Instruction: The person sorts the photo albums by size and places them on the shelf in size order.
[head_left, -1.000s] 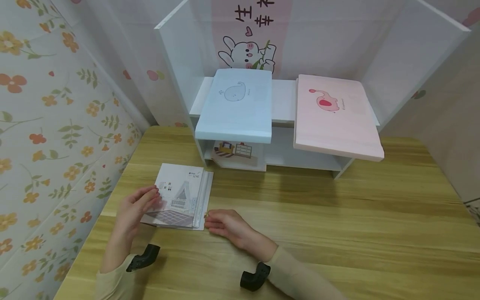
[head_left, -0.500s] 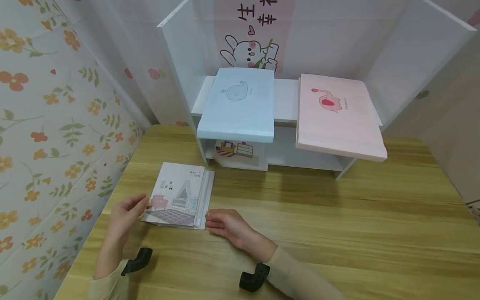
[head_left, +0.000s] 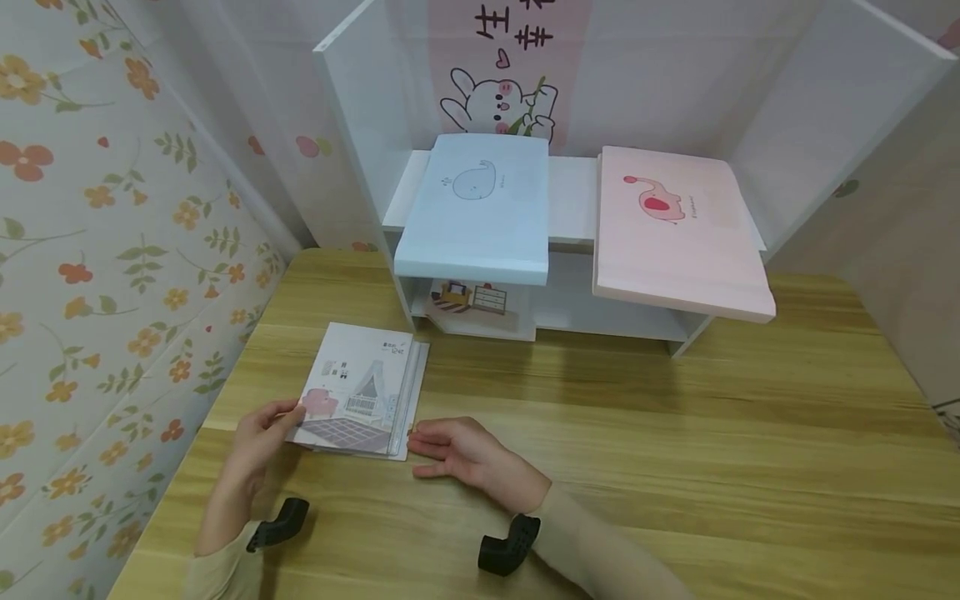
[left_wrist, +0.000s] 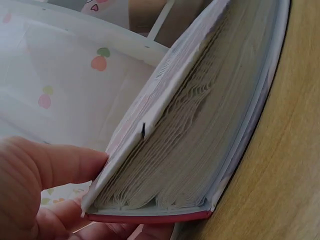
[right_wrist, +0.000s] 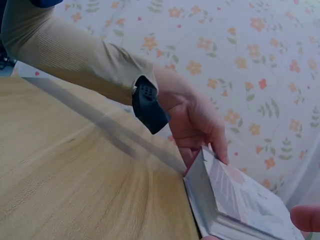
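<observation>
A thick album (head_left: 363,383) with a white cover, a pink and grey room picture and a barcode lies at the left of the table. My left hand (head_left: 262,437) pinches its lower left corner, thumb on the cover and fingers underneath. In the left wrist view, wavy layered pages show at the end of the album (left_wrist: 170,155), above a red spine. My right hand (head_left: 472,457) has its thumb and fingertips at the album's right edge, around the protruding back cover. Much of that hand is out of frame in the right wrist view.
A white shelf (head_left: 570,312) stands at the back. On it a light blue whale album (head_left: 480,217) and a pink elephant album (head_left: 675,242) stick out past the front edge. A picture-covered item (head_left: 468,312) lies on the lower level. Floral cloth (head_left: 112,250) borders the table's left.
My left hand drew back from over the cover toward its lower left corner and now grips there. The right hand stayed at the right edge, its lowest finger spreading away slightly.
</observation>
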